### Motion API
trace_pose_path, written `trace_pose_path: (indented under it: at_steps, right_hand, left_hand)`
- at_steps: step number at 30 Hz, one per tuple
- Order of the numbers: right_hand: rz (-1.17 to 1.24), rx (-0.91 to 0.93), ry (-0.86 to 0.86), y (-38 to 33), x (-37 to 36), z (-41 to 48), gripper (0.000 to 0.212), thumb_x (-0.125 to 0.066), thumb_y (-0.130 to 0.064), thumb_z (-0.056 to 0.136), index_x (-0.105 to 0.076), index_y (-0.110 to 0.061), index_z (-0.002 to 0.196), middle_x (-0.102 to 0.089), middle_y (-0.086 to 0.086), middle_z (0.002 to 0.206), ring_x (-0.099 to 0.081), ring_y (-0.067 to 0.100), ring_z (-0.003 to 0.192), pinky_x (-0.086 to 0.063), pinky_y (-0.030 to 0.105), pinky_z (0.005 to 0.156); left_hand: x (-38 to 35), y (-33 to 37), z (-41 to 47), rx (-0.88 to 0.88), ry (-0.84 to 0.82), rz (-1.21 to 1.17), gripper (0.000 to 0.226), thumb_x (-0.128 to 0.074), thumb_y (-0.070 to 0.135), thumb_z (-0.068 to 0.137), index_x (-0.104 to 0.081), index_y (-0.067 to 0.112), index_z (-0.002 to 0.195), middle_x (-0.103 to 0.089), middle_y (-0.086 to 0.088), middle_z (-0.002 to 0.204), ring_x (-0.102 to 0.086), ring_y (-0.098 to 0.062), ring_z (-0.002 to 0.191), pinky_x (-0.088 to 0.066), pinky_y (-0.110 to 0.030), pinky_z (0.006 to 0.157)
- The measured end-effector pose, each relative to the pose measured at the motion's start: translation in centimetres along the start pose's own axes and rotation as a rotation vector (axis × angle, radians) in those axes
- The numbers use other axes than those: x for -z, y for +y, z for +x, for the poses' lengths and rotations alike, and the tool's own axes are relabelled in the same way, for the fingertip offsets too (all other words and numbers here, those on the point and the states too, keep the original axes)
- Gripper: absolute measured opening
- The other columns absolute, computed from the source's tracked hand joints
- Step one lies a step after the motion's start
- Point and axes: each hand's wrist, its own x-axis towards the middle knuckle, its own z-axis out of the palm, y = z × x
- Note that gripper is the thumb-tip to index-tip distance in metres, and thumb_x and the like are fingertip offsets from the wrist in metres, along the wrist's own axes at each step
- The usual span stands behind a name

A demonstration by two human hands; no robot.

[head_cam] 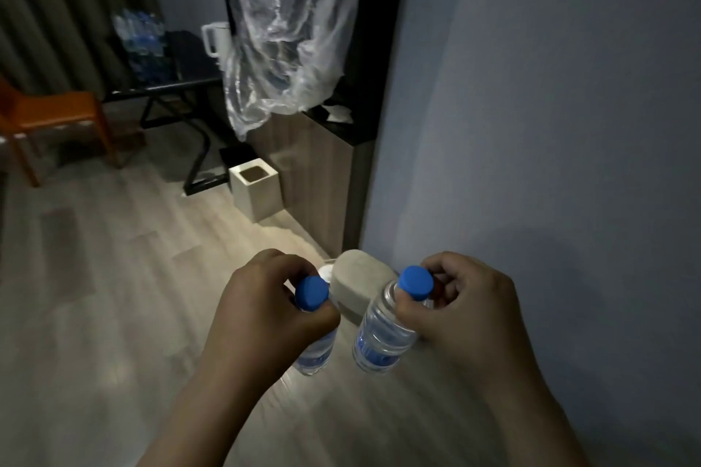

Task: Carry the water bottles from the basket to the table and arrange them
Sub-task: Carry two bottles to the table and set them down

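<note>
Your left hand pinches the neck of one water bottle just under its blue cap, thumb on the near side and fingers curled over the far side. Your right hand grips a second water bottle the same way, its fingers wrapped around the neck below the cap. Both bottles hang in the air over the pale wood floor, caps toward you and bases tilted away. They are near each other but not touching, the left one a little lower in the view.

Between your hands, farther off on the floor, lies a grey rounded object. It may be a slipper, but the dim light leaves that unsure.

Far and to the left stands the black table. A cluster of blue-labelled water bottles already sits on its far left part, with a white jug to their right. An orange chair stands left of the table.

A crumpled clear plastic sheet hangs in the upper middle, above a wood-fronted cabinet with a dark top. A white square bin stands on the floor just left of that cabinet, near the table's leg. A blue-grey wall fills the right side, close beside your right hand.
</note>
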Motion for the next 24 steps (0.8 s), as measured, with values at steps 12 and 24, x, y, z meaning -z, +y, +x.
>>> trace_pose_path:
  at_steps: [12, 24]
  right_hand:
    - [0.105, 0.218, -0.208, -7.3, -13.7, 11.1, 0.027, -0.071, -0.045, 0.060, -0.065, -0.027, 0.079, -0.060, -0.012, 0.068, -0.056, 0.009, 0.062, -0.053, 0.026, 0.053]
    - [0.214, 0.412, -0.331, -12.8, -25.0, 25.3, 0.029, -0.064, -0.052, 0.058, -0.060, -0.029, 0.075, -0.056, -0.011, 0.068, -0.055, 0.008, 0.067, -0.051, 0.027, 0.052]
  left_hand:
    - [8.2, -9.9, 5.7, 0.166, 0.260, 0.026, 0.025, -0.073, 0.033, 0.059, -0.068, 0.031, 0.083, -0.061, 0.016, 0.076, -0.060, 0.000, 0.071, -0.050, -0.013, 0.058]
    - [13.6, -17.1, 17.7, 0.262, 0.456, 0.080, 0.025, -0.076, 0.027, 0.057, -0.070, 0.030, 0.081, -0.061, 0.015, 0.073, -0.062, 0.000, 0.070, -0.048, -0.009, 0.056]
